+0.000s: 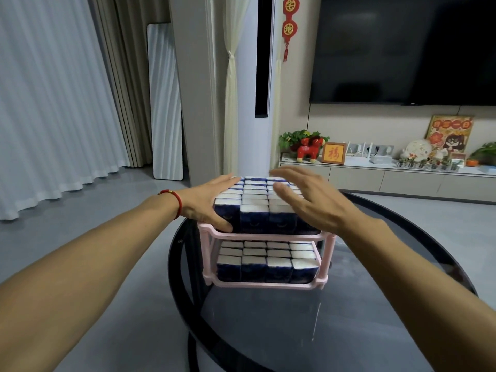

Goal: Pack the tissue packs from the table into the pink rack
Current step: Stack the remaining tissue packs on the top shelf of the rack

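The tissue packs point(255, 208), dark blue with white tops, stand upright in tight rows on both shelves of the pink rack point(264, 283). The upper-shelf block lies between the two hands; the lower-shelf packs point(265, 264) sit directly below the fingers, untouched.

The left hand point(208, 201) lies flat against the left side of the upper block, its fingers point(228, 179) straight and stretched along the top edge toward the far side, thumb pressed down on the front left pack just above the rack's rim. The hand is spread, curled round nothing.

The right hand point(308, 200) sits at the block's right side, fingers straight and loosely fanned over the top of the rightmost packs, thumb pointing inward across the white tops. Whether these fingers touch the packs or hover just over them cannot be told. This hand too is spread and grips nothing.

The rack stands on a round dark glass bench point(295, 331), near its far edge. A red cord bracelet point(175, 204) circles the left wrist. Well beyond the fingers stand a white curtain point(53, 103), a dark television point(402, 49) and a low cabinet point(389, 178) with ornaments.
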`<state>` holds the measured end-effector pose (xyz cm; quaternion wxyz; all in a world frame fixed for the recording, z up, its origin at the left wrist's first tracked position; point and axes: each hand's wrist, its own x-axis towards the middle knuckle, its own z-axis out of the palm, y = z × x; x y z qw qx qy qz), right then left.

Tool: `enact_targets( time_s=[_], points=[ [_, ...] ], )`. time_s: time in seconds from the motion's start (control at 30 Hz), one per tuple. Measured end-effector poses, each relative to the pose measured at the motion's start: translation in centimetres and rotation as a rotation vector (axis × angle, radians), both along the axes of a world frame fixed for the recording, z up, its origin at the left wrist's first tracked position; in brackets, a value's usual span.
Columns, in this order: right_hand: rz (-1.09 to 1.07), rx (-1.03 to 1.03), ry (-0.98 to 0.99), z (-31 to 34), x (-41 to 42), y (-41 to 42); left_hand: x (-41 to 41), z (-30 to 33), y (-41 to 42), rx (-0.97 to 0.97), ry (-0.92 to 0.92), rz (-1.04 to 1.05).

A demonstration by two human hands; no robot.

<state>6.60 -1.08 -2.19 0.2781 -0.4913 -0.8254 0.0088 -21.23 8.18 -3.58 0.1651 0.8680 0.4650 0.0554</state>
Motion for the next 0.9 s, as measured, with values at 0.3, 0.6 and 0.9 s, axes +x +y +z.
enact_targets(
  time_s=[0.3,0.6,0.9],
  points=[
    [-0.451,0.107,0.537,-7.0,10.3,-1.5,0.0,1.5,-5.7,0.203,-0.203,0.107],
    [-0.599,-0.403,0.195,-19.2,12.7,2.9,9.9,-9.7,-16.8,0.629,-0.584,-0.145],
    [-0.601,-0.391,-0.180,-21.4,12.1,12.1,14.5,-17.2,-14.3,0.136,-0.301,-0.103]
  ],
)
